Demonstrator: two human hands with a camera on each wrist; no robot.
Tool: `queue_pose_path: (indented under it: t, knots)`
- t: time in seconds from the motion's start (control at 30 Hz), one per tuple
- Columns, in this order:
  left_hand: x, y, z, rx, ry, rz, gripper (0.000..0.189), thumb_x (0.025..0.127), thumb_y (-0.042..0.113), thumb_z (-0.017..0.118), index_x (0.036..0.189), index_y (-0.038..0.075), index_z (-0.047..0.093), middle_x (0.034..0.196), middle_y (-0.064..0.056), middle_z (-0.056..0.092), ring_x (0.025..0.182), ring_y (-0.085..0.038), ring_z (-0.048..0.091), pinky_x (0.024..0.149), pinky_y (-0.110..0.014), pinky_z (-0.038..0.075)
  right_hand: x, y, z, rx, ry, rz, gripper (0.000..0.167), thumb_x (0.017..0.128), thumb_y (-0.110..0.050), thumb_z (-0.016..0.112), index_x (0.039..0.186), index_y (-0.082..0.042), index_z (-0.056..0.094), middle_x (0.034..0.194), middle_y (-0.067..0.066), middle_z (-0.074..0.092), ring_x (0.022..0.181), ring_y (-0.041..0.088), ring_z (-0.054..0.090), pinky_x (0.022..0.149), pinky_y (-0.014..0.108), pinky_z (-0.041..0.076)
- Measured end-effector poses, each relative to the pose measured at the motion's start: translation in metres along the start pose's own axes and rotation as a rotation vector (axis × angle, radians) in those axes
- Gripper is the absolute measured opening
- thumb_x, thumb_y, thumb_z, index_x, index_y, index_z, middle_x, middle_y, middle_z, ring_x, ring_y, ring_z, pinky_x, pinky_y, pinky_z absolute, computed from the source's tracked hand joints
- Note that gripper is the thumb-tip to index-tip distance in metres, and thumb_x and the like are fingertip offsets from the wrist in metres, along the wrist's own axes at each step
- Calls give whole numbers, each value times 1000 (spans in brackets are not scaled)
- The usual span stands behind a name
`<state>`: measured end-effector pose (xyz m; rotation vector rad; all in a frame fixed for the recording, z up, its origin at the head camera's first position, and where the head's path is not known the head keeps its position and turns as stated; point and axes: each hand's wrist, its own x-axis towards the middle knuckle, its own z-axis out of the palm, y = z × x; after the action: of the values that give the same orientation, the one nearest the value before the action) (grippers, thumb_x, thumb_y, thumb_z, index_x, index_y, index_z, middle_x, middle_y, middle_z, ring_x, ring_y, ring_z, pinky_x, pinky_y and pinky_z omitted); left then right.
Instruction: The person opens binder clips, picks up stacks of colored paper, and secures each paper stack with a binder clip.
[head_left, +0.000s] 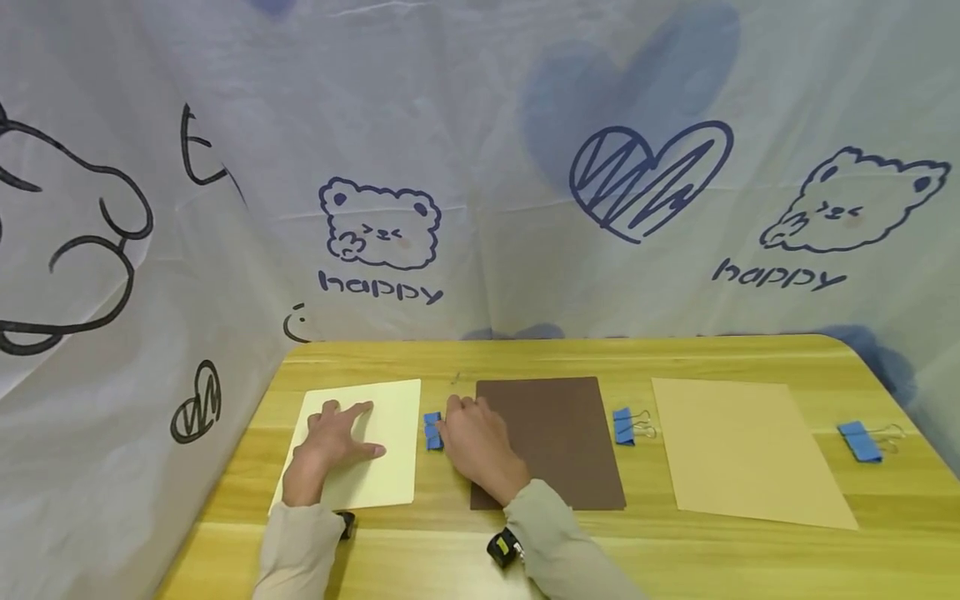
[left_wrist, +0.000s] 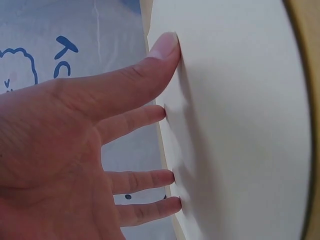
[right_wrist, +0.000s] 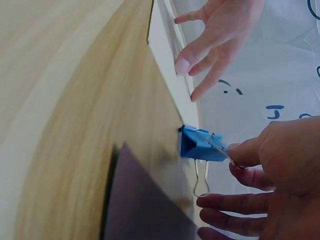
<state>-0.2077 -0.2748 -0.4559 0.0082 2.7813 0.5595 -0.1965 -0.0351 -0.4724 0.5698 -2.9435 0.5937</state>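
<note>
My left hand (head_left: 328, 443) rests spread on a pale cream sheet (head_left: 393, 483) at the table's left. In the left wrist view the thumb and fingertips touch the sheet (left_wrist: 250, 120), palm raised off it. My right hand (head_left: 483, 446) is over the left edge of a dark brown sheet (head_left: 558, 442). It pinches one wire handle of a blue binder clip (right_wrist: 202, 144) between thumb and forefinger; the other handle hangs near the remaining fingers. From the head view this clip (head_left: 432, 431) lies between the cream and brown sheets, its handles hidden by the hand.
Right of the brown sheet lies a second blue binder clip (head_left: 624, 427), then a tan sheet (head_left: 750, 454) and a third blue binder clip (head_left: 860, 442). A printed cloth (head_left: 495, 167) hangs behind and left of the wooden table (head_left: 420, 550).
</note>
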Motion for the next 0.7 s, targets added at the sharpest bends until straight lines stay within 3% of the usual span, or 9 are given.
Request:
queue_pose_path:
  t: [0.2,0.33,0.53,0.7]
  knots:
    - [-2,-1,1,-6,11,12,82,88,34,83,154,8,42,153,-41,20,136,-67,21,84,-87,34,1,-3,-4,95,-64,-55,24,106,-26,58,91,-8,52,71,1,47,60,17,44,51,28,37]
    - [-1,0,4,-7,19,14,80,89,32,82,154,7,43,153,-40,21,135,-66,22,84,-85,37,-1,5,-12,220,-107,-91,19,108,-21,55,95,-8,50,73,0,46,60,14,41,54,26,36]
    - [-2,1,9,-38,18,13,72,94,28,77,153,7,43,153,-38,22,136,-64,22,84,-82,39,-19,30,-30,374,-105,-108,11,105,-18,61,104,-9,55,92,3,54,77,17,51,66,30,45]
    - [-1,0,4,-20,30,-3,69,95,26,76,154,9,44,152,-36,24,136,-62,24,85,-83,38,-32,51,-54,451,-125,-104,29,101,-17,69,126,-5,59,118,11,62,106,26,61,84,39,53]
